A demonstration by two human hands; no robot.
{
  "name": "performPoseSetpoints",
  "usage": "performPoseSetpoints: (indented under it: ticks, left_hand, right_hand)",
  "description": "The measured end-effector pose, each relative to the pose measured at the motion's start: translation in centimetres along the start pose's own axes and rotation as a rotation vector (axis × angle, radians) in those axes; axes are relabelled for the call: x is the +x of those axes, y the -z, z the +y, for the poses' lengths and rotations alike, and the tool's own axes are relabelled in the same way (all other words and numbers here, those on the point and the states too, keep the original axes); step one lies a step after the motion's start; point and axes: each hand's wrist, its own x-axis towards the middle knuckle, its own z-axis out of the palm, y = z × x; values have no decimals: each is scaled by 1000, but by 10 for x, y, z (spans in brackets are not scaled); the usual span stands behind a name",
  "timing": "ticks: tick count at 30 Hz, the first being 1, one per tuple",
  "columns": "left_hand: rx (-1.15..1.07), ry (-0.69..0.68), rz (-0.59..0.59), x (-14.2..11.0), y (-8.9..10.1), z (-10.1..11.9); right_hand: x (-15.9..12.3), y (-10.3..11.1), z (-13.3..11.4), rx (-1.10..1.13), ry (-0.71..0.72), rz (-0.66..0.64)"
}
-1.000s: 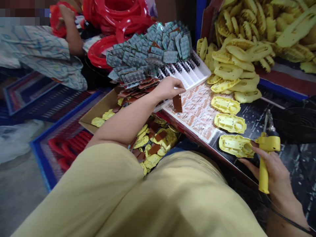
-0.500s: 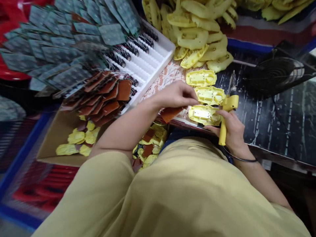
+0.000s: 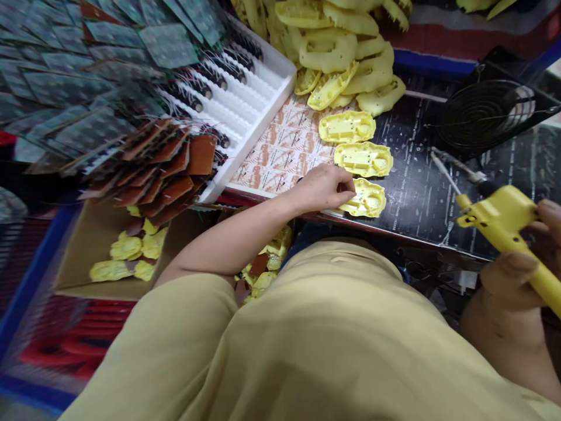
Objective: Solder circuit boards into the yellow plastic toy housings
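Observation:
My left hand [image 3: 326, 186] is closed, thumb and fingertips pinched together at the left end of the nearest yellow plastic shell [image 3: 370, 199]. What the fingers hold, if anything, is hidden. Two more yellow shells, a middle one [image 3: 363, 159] and a far one [image 3: 347, 126], lie hollow side up in a row beyond it. Off to the right, my right hand [image 3: 521, 269] grips a yellow soldering gun [image 3: 504, 219] by its handle. The gun's metal tip and thin feed tube point up and left, above the black tabletop's edge.
Brown circuit boards [image 3: 175, 169] and grey-green panels [image 3: 87, 88] are piled around a white foam tray [image 3: 267, 88] of wired black parts. Yellow shells [image 3: 328, 49] are heaped at the back. A black fan [image 3: 486, 108] stands right. A cardboard box [image 3: 74, 263] sits lower left.
My right hand has left the nearest shell and moved right with the soldering gun. My left hand has come down to that shell's left end. The brown board beneath it no longer shows.

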Motion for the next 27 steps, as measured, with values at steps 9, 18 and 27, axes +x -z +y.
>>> performPoseSetpoints:
  ticks: [9, 18, 27]
  left_hand:
    - [44, 10, -3, -5, -7, 2]
    - [92, 76, -19, -8, -12, 7]
    - [23, 5, 43, -12, -21, -1]
  right_hand:
    - [-19, 2, -3, 244, 126, -369]
    - [-40, -17, -14, 240, -61, -215]
    - [-44, -8, -18, 299, -127, -252]
